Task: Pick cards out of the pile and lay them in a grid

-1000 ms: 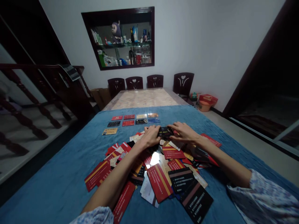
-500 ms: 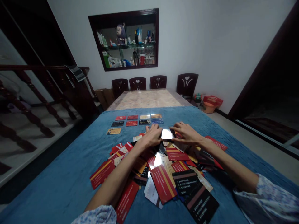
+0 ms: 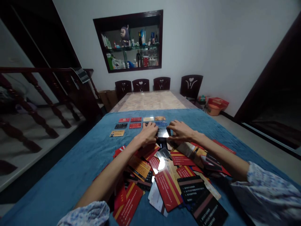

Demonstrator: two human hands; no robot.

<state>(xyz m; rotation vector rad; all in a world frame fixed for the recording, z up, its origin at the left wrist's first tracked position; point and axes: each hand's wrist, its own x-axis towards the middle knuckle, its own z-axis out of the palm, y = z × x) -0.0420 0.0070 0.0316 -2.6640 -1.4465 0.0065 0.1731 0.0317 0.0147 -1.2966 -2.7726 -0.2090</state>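
My left hand (image 3: pixel 148 134) and my right hand (image 3: pixel 180 131) both pinch one dark glossy card (image 3: pixel 163 133), holding it by its two ends low over the blue cloth (image 3: pixel 70 166). The card hangs just behind a loose heap of red, black and pale cards (image 3: pixel 169 179) that lies under my forearms. Directly beyond my fingers are two short rows of laid-out cards (image 3: pixel 138 122), red, black, pale and blue, with a single yellow card (image 3: pixel 117 133) set apart at the left.
Past the cloth the table's marble top (image 3: pixel 150 100) runs to several dark chairs (image 3: pixel 162 84) at the wall. A wall niche (image 3: pixel 131 40) holds bottles and a plush toy. A wooden stair railing (image 3: pixel 35 94) stands left; a red basin (image 3: pixel 217 103) sits on the floor right.
Both hands have carried the card forward, away from the heap and up to the near edge of the laid-out rows. The view has shifted slightly, with the heap now lower in frame.
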